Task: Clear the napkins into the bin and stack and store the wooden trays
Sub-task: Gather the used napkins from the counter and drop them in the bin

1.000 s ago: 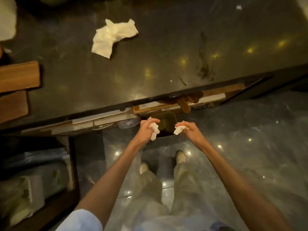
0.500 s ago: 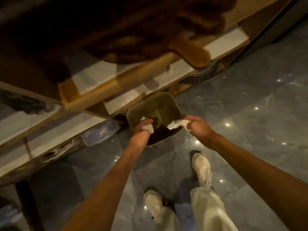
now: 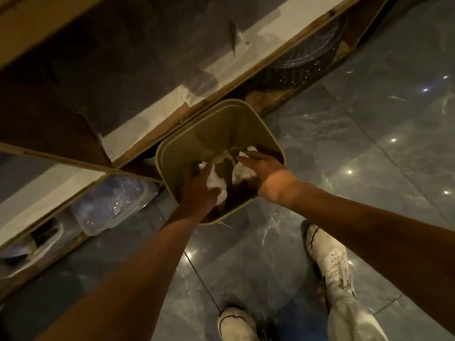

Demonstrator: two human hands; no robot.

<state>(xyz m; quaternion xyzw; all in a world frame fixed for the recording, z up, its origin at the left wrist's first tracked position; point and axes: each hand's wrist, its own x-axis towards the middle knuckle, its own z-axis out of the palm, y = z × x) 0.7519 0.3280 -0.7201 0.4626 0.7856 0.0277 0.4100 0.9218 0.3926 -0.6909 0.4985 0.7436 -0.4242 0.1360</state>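
Both hands [image 3: 199, 190] [image 3: 261, 166] lowered, fingers loosely curled.

It looked like a restaurant or café service area: polished grey marble floor tiles [image 3: 357, 134] mirrored ceiling spotlights, and wooden under-counter shelving [image 3: 152, 134] across the upper left held clear plastic containers [image 3: 110, 205] beside a bin [image 3: 194, 146].

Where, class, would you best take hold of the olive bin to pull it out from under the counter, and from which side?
Grip the bin by its rim at the near edge, coming from above on the floor side. The far edge is tucked under the counter, the mouth is open upward, and the near rim is free once both hands leave.
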